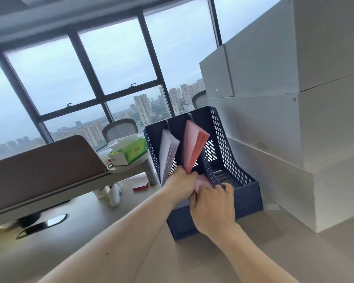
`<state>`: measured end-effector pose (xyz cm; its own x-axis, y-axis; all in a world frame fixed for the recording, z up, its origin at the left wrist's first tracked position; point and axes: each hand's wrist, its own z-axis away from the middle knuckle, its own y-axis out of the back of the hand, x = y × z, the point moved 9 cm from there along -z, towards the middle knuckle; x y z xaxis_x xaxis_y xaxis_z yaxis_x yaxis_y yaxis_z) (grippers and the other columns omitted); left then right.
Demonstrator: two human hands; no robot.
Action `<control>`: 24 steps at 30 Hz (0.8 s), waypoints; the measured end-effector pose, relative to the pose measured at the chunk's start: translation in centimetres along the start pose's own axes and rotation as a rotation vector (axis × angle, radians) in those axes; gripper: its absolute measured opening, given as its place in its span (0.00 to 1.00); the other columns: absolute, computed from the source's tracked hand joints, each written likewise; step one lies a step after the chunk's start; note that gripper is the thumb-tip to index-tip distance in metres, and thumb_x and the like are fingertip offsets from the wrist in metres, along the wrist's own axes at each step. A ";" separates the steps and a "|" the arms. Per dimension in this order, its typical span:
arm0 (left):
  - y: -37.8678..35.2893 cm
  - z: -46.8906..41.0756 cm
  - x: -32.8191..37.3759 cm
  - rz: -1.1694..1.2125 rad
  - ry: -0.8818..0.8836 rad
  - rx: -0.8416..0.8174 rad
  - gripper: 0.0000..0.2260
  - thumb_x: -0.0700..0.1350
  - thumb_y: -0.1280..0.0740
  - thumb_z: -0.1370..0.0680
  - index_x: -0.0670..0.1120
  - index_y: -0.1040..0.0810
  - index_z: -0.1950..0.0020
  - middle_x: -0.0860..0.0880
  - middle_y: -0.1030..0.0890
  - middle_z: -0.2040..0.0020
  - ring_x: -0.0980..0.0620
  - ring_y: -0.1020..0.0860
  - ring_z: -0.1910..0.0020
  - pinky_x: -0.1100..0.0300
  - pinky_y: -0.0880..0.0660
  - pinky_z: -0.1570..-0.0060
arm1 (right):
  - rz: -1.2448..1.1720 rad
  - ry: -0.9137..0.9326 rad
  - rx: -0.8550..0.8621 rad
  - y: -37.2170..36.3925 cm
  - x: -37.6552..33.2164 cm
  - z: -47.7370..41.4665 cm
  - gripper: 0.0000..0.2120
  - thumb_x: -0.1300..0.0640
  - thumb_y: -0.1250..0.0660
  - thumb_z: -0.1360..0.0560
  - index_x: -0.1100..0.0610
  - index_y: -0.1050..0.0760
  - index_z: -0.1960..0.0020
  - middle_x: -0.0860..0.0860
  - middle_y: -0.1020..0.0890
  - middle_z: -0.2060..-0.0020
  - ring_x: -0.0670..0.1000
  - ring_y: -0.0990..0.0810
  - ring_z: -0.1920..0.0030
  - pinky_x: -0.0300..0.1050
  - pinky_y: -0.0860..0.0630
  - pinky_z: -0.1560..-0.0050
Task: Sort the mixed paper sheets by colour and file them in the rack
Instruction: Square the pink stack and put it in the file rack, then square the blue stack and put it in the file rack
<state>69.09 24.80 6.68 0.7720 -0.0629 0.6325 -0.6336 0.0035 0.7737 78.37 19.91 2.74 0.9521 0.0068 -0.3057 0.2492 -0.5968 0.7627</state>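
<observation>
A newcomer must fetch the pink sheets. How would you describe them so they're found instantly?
Beside the stacked white boxes on the right stands a dark blue rack. In its middle slot lean the pink sheets, their bottom gripped by the left hand. The neighbouring white sheets sit one slot left; only these are coloured.

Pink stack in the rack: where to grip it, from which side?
Probably pinch the pink stack at its upper corner from above the rack; that corner stands free over the dividers, while left hand and right hand crowd its lower edge.
</observation>
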 end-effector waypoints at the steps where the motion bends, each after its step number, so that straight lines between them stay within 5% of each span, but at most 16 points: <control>1: 0.1 0.4 0.1 0.015 -0.007 -0.040 0.17 0.57 0.37 0.20 0.47 0.24 0.38 0.48 0.20 0.47 0.48 0.22 0.48 0.55 0.26 0.50 | 0.004 0.015 0.008 0.4 -0.1 0.1 0.20 0.44 0.45 0.22 0.51 0.24 0.66 0.48 0.21 0.71 0.54 0.21 0.64 0.56 0.30 0.45; 5: 2.4 3.2 0.9 -0.080 -0.180 -0.154 0.14 0.54 0.36 0.20 0.47 0.19 0.43 0.52 0.20 0.55 0.54 0.23 0.58 0.58 0.23 0.51 | 0.058 0.056 -0.269 -0.4 0.0 0.1 0.33 0.36 0.61 0.20 0.51 0.20 0.50 0.51 0.16 0.52 0.56 0.22 0.43 0.58 0.36 0.34; 7: 4.2 5.0 0.4 -0.218 -0.260 -0.165 0.12 0.51 0.37 0.18 0.48 0.20 0.39 0.54 0.19 0.53 0.58 0.24 0.60 0.65 0.27 0.57 | 0.043 0.079 -0.471 -0.8 0.1 0.1 0.32 0.34 0.60 0.20 0.51 0.23 0.45 0.53 0.19 0.44 0.57 0.27 0.36 0.58 0.41 0.29; 10: 7.3 7.8 -1.8 -0.471 -0.342 -0.142 0.15 0.53 0.38 0.18 0.51 0.23 0.33 0.53 0.18 0.41 0.53 0.21 0.46 0.59 0.25 0.43 | 0.068 0.123 -0.598 -0.4 -0.1 0.8 0.29 0.32 0.57 0.20 0.50 0.26 0.46 0.53 0.20 0.44 0.57 0.26 0.36 0.57 0.40 0.29; 14: 11.9 10.7 -7.5 -0.679 -0.296 -0.093 0.18 0.54 0.39 0.18 0.52 0.26 0.29 0.50 0.23 0.35 0.48 0.28 0.34 0.55 0.30 0.35 | 0.185 0.112 -0.547 1.9 -1.0 2.1 0.26 0.34 0.51 0.20 0.49 0.28 0.35 0.50 0.22 0.38 0.56 0.29 0.32 0.58 0.44 0.26; 18: 16.5 13.7 -16.1 -0.695 -0.173 -0.101 0.19 0.55 0.40 0.18 0.54 0.29 0.28 0.49 0.25 0.31 0.47 0.27 0.32 0.54 0.29 0.34 | 0.350 0.162 -0.507 3.7 -4.8 3.3 0.22 0.37 0.44 0.21 0.52 0.29 0.36 0.50 0.23 0.39 0.54 0.26 0.37 0.50 0.30 0.37; 24: 23.8 17.8 -31.2 -0.666 -0.024 -0.073 0.23 0.58 0.41 0.17 0.53 0.36 0.23 0.49 0.31 0.26 0.46 0.30 0.29 0.49 0.30 0.32 | 0.353 0.284 -0.445 2.8 -18.8 5.5 0.22 0.38 0.44 0.20 0.51 0.30 0.34 0.49 0.24 0.41 0.53 0.24 0.39 0.49 0.26 0.45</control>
<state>28.98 9.11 4.71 0.9951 -0.0973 0.0188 -0.0165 0.0241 0.9996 60.23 13.68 7.48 0.9851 0.1193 0.1237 -0.0965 -0.2113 0.9726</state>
